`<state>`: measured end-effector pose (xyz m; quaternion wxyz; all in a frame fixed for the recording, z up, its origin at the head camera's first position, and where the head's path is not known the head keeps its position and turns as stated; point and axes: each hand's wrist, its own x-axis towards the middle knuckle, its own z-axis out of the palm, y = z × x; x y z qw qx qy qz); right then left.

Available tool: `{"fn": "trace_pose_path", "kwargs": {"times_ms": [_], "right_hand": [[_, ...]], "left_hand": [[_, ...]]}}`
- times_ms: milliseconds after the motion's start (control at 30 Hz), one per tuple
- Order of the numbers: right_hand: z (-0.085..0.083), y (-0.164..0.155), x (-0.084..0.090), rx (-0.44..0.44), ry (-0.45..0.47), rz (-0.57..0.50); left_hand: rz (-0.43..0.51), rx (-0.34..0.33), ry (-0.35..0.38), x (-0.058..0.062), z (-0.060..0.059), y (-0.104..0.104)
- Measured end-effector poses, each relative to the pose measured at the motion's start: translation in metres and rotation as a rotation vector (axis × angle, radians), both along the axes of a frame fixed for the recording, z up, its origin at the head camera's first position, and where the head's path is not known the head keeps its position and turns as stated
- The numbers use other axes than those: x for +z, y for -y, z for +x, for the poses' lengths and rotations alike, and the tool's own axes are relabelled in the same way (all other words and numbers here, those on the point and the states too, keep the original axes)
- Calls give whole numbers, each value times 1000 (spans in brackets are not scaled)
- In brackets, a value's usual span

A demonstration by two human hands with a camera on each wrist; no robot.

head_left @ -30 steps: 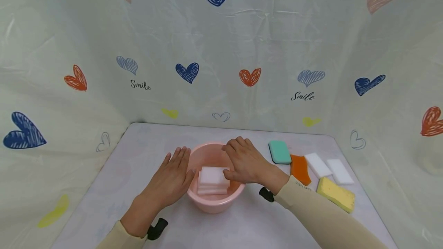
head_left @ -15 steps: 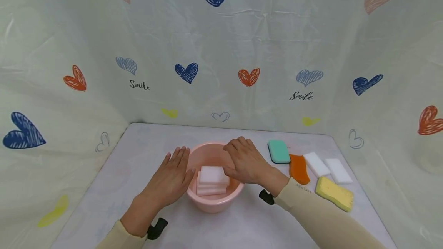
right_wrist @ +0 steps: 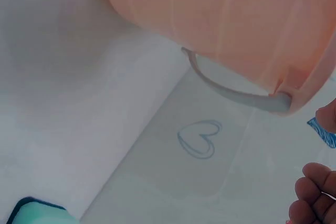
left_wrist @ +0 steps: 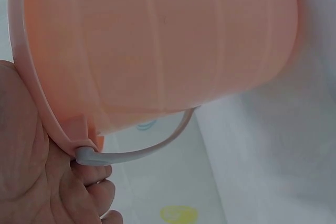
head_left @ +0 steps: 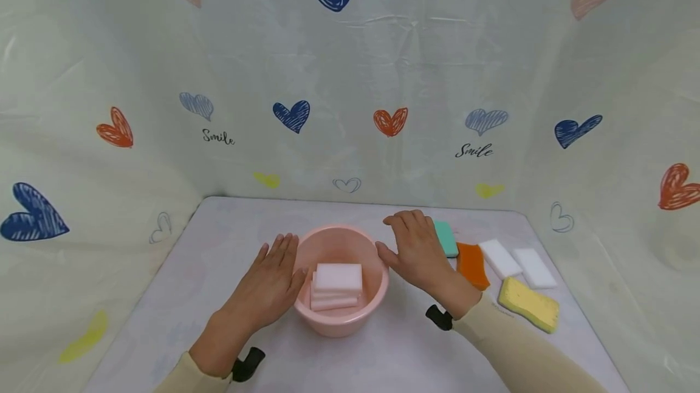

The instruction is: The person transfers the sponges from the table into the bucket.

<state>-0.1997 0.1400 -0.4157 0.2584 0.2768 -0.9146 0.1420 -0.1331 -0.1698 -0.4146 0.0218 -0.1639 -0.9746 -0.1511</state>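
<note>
- The pink bucket stands upright on the worktop, just below the middle of the head view; clock hours below are read from its centre, with 12 at the far side
- Inside it lies a stack of white sponges, one on another with edges slightly offset; they sit well below the rim
- The left hand is at 9 o'clock, flat and open, fingers straight and pointing towards 12; its palm rests against the rim, gripping nothing
- The right hand is at 2 o'clock, loosely bent and holding nothing; its thumb is just beside the rim, and the right wrist view shows a gap between them
- The grey handle hangs down round the outside of the bucket at the far side; one end joins a lug under the rim, close to the left fingers
- The teal sponge lies at 2 o'clock, partly hidden by the right hand; the orange sponge is just short of 3, beside it; whether the two touch I cannot tell
- Two white slabs lie farther out near 3 o'clock, side by side; the yellow sponge is just past 3, nearer the person
- Beyond the worktop, a pale curtain carries coloured hearts, with "Smile" printed between 10 and 11 and between 1 and 2
</note>
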Motion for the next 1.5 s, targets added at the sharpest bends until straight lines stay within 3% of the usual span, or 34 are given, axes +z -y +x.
{"fn": "trace_pose_path", "kwargs": {"times_ms": [333, 633, 1033, 1267, 1500], "right_hand": [[-1, -59, -9, -152, -38, -60], [1, -118, -18, -299, 6, -12], [-1, -181, -39, -532, 220, 76], [0, -216, -65, -573, 262, 137], [4, -232, -84, -616, 383, 192]], "left_hand": [[-6, 9, 19, -2, -1, 0], [2, 9, 20, -4, -1, 0], [17, 4, -4, -7, -2, 0], [28, 13, 12, -7, -2, 0], [21, 14, 11, -6, -2, -1]]}}
